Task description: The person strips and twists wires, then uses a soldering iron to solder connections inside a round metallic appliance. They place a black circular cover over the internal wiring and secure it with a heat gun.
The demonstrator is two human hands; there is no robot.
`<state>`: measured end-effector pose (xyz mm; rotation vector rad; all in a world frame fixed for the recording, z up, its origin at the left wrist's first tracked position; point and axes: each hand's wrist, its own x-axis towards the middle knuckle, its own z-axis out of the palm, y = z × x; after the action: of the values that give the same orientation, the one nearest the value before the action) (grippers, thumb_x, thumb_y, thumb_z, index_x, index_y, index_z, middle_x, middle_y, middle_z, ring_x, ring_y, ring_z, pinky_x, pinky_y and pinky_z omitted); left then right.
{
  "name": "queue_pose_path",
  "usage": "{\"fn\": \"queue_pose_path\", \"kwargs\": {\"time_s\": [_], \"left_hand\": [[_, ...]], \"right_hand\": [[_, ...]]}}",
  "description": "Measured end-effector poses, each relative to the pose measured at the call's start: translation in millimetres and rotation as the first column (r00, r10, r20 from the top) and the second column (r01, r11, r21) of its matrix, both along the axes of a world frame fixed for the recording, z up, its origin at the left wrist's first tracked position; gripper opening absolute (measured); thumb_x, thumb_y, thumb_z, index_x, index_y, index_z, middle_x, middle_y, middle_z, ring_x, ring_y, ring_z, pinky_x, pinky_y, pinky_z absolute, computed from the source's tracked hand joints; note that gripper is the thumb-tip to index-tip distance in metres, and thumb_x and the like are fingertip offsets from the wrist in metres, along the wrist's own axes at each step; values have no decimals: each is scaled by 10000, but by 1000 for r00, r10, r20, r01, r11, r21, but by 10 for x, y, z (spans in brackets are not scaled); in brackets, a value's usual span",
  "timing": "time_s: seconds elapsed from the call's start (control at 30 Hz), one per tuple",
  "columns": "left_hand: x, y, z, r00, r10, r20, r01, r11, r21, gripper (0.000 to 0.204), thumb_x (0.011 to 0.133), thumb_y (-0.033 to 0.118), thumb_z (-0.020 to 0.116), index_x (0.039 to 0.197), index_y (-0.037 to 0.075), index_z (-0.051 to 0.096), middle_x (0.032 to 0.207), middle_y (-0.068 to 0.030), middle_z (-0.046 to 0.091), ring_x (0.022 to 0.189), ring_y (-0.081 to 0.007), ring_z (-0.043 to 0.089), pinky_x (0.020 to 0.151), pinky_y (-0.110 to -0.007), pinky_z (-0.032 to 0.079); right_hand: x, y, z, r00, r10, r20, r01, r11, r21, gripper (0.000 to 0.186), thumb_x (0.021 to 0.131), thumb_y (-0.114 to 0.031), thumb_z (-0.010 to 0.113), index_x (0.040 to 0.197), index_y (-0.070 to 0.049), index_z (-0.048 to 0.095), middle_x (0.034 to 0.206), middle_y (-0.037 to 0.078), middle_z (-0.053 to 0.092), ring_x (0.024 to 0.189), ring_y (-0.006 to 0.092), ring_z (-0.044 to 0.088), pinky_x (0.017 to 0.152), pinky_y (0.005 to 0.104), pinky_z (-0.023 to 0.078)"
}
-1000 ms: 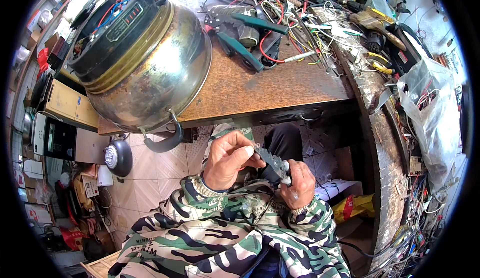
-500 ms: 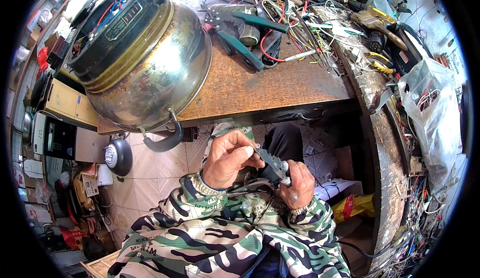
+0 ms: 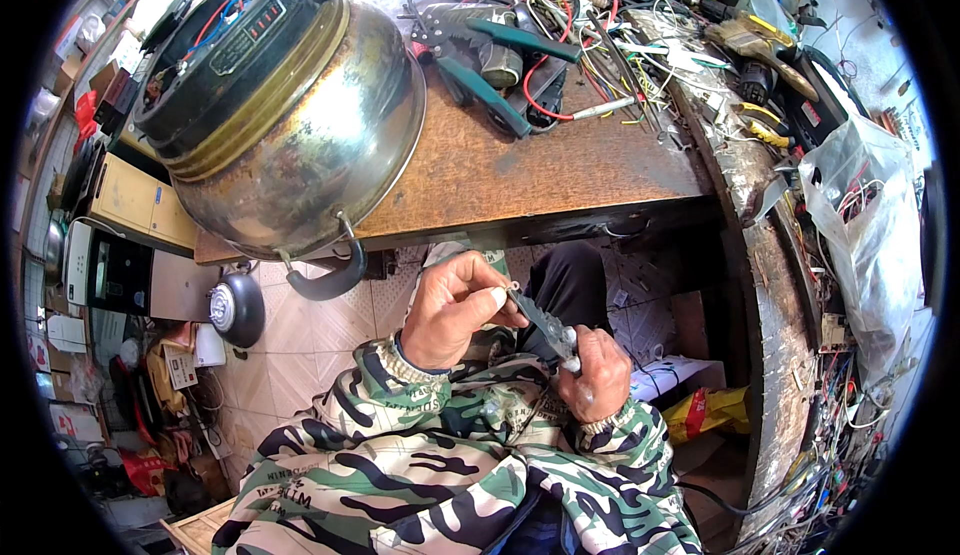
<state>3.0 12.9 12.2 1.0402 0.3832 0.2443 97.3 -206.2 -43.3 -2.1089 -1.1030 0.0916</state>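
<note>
Over my lap, my right hand is wrapped round the pale handle end of a flat, dark metal hand tool that looks like crimping pliers. The tool slants up and left toward my left hand. Thumb and forefinger of that hand pinch a small copper-coloured ring-ended piece at the tool's tip. The rest of this piece is hidden behind my fingers. Past my hands, a large stained metal pot lies tipped on the wooden table, its black handle overhanging the edge.
Green-handled pliers and a red test lead lie on the table among tangled wires. A brush and clear plastic bag are at the right. A dark round lid stands at the left, above the tiled floor.
Both hands stay at nearly the same place with the tool and the small piece. The tool's angle has shifted slightly. The pot and table things have not moved.
</note>
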Motion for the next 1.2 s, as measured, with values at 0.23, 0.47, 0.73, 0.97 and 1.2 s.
{"fn": "queue_pose_path", "kwargs": {"time_s": [0.23,0.47,0.73,0.97,1.2], "left_hand": [[-23,-12,-61,997,-10,70,15,998,-67,112,999,92,617,1003,-18,595,948,-144,717,860,-228,758,815,-378,651],[-36,-5,-98,998,-15,58,20,996,-90,114,998,97,616,1000,-15,592,944,-141,721,862,-232,761,821,-385,653],[-46,-6,-100,997,-12,70,16,998,-55,90,993,56,619,990,-30,593,969,-140,719,874,-231,762,822,-374,651],[-55,-9,-130,998,-6,56,7,1000,-18,117,986,81,638,991,-25,589,981,-136,699,872,-235,757,821,-381,652],[-46,-39,-95,1000,12,13,-12,999,-39,143,970,107,643,980,-18,574,997,-138,660,867,-259,751,803,-403,660]], "right_hand": [[25,13,-2,1000,18,8,-18,1000,25,615,601,24,757,1201,60,626,983,235,640,914,435,640,786,495,545],[42,14,-24,999,13,44,-14,1000,22,616,603,34,746,1206,63,622,999,234,641,927,437,641,791,496,545],[40,6,-16,999,19,35,-19,1000,-11,622,556,64,753,1166,57,627,944,212,627,877,423,637,740,494,538],[18,12,-72,999,12,40,-12,1000,4,619,574,67,737,1181,49,619,960,215,630,892,425,640,753,491,541],[26,27,-88,1000,-1,31,0,1000,31,632,586,54,730,1206,38,615,1012,226,641,945,431,645,804,496,544]]}}
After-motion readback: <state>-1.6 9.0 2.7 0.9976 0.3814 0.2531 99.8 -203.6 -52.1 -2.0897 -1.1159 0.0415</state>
